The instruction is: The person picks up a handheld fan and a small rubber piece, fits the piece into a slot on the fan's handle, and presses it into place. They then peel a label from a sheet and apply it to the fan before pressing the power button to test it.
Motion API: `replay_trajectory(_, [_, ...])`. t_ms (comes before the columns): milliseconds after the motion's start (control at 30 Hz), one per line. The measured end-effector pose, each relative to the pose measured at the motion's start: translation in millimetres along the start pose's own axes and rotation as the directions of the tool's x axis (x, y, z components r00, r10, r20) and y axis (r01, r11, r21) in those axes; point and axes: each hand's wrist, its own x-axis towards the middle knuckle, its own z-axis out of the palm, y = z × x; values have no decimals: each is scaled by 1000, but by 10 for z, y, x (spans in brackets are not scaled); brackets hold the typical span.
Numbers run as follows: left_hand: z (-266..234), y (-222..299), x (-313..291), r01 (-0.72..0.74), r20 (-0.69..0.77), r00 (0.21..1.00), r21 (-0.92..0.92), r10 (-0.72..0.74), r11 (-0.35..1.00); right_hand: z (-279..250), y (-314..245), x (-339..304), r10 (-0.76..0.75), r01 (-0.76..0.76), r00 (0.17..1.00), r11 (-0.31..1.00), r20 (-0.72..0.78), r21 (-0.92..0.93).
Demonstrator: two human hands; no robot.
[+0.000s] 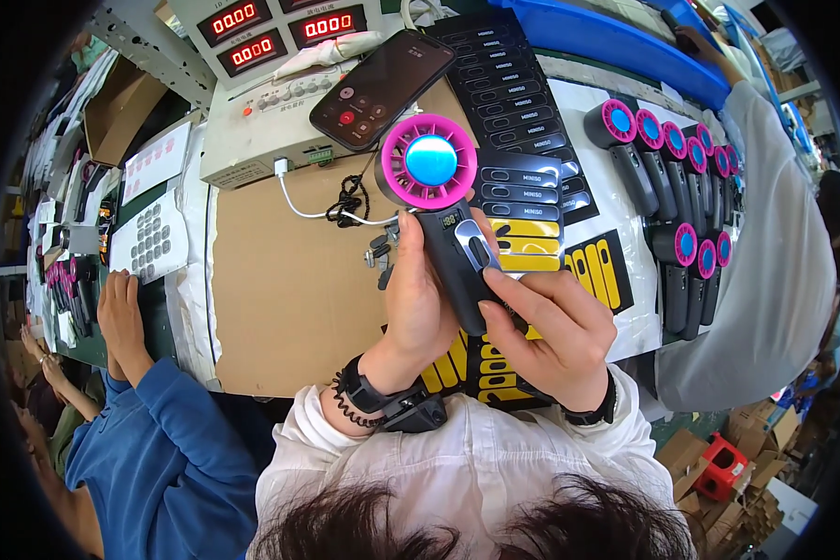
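A handheld fan (431,161) with a pink round grille, a shiny blue centre and a dark handle is tilted in front of me. My left hand (416,303) is wrapped round its handle from the left, thumb along the side. On the handle's face lies a black, silver-edged oval label (476,246), below a small lit display. The thumb and index finger of my right hand (562,327) are closed at the lower end of this label. Whether they grip its edge or press it down cannot be made out. A white cable (299,203) runs towards the fan.
Label sheets (523,191), some yellow where labels are gone, lie behind and under my hands. A phone (383,89) rests by a meter box (252,140). More fans (686,168) stand at right. Cardboard (280,299) covers the table. A co-worker's hand (121,317) is at left.
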Motion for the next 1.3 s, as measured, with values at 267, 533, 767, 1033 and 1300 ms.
replay_trajectory(267, [61,15,-32,-17,27,999,-14,17,1000,49,-19,32,-13,13,1000,1000,-5,22])
replay_trajectory(533, [43,2,-37,-31,40,999,13,30,999,72,-9,6,-18,19,1000,1000,-16,16])
replay_trajectory(767, [27,-31,-29,-67,43,997,40,66,997,74,-1,-6,-9,10,1000,1000,-10,17])
replay_trajectory(1033, [36,-55,-31,-65,39,997,-5,65,998,71,6,-9,-14,14,1000,1000,-20,17])
replay_trajectory(1300, [15,-47,-17,-106,101,990,41,101,994,64,2,-13,-8,8,1000,1000,-22,17])
